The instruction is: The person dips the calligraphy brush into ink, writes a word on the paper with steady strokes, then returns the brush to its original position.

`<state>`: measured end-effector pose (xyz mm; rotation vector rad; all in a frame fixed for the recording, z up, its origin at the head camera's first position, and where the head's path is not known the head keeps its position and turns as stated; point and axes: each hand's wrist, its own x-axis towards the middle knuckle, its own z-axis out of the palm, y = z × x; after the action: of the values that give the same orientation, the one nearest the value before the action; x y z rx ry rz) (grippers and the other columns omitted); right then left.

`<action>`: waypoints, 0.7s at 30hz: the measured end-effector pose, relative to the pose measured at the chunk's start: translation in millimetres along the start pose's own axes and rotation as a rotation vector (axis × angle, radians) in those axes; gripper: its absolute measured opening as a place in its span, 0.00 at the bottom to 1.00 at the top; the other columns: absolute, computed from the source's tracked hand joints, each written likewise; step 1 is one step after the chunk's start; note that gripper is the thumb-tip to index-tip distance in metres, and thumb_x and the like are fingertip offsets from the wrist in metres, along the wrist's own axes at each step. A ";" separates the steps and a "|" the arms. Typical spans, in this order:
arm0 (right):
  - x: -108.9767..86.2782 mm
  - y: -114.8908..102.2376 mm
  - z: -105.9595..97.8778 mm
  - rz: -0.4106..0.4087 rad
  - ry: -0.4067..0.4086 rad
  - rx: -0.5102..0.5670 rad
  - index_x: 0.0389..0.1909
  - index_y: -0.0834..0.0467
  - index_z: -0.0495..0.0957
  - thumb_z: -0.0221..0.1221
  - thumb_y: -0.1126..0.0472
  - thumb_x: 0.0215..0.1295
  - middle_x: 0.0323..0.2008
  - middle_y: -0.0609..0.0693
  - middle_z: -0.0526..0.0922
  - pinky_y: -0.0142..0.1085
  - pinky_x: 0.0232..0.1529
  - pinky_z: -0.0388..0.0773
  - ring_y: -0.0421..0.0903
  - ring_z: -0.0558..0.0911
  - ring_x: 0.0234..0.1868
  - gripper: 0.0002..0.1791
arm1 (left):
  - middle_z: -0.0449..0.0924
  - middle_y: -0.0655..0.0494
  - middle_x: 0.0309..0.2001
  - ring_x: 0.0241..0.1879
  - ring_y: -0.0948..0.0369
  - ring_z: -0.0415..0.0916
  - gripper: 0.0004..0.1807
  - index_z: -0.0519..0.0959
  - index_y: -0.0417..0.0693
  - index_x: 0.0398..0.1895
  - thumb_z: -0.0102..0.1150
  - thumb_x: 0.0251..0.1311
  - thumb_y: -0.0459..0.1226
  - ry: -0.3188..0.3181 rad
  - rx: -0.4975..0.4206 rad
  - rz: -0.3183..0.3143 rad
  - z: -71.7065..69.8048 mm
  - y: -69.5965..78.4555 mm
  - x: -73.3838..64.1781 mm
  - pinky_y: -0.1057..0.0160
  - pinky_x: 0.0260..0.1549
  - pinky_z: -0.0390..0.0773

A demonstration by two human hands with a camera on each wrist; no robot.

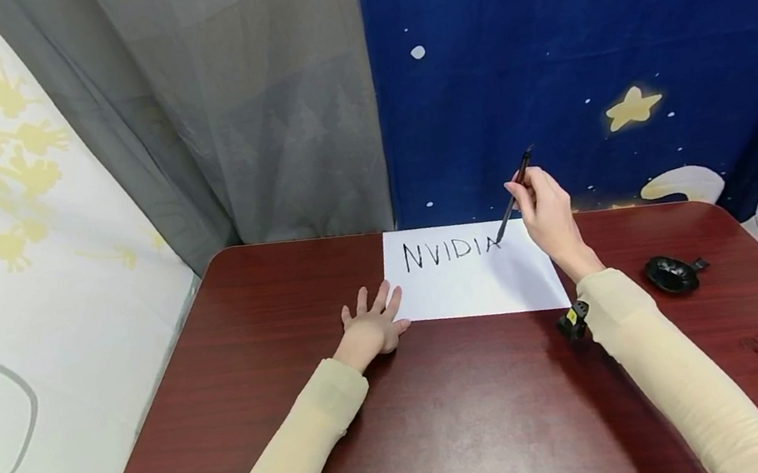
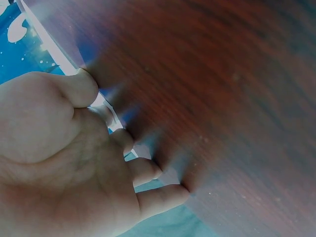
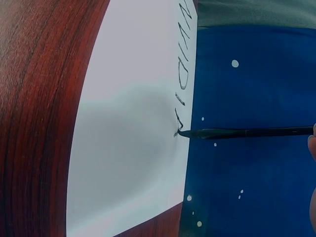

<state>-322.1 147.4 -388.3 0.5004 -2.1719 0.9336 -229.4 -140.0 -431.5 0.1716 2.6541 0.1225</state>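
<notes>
A white sheet of paper (image 1: 468,288) lies at the far edge of the table, with the black letters NVIDIA (image 1: 452,250) along its upper part. My right hand (image 1: 546,211) pinches a dark, slim brush (image 1: 513,196) above the paper's right side. In the right wrist view the tip of the brush (image 3: 222,133) touches the last letter; only a bit of the fingers shows at that frame's edge. My left hand (image 1: 374,327) rests with spread fingers at the left edge of the paper. Its palm and fingertips (image 2: 173,195) show in the left wrist view, the fingertips against the table.
A small black dish (image 1: 672,274) stands on the brown table (image 1: 455,409), right of my right forearm. A black device (image 1: 574,321) is at the right wrist. Behind the table hang a grey curtain (image 1: 282,118) and a blue star-patterned curtain (image 1: 511,78).
</notes>
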 end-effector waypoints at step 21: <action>7.3 -4.2 -8.9 -0.044 0.076 0.039 0.38 0.64 0.73 0.53 0.57 0.66 0.28 0.54 0.76 0.20 0.27 0.68 0.42 0.77 0.25 0.12 | 0.21 0.67 0.72 0.70 0.51 0.20 0.34 0.31 0.69 0.71 0.31 0.67 0.57 -0.019 0.010 -0.027 10.6 -3.0 17.1 0.38 0.63 0.35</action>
<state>-320.5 150.7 -376.6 0.5212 -2.0703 0.9573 -239.8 -139.9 -449.0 0.1394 2.6376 0.0986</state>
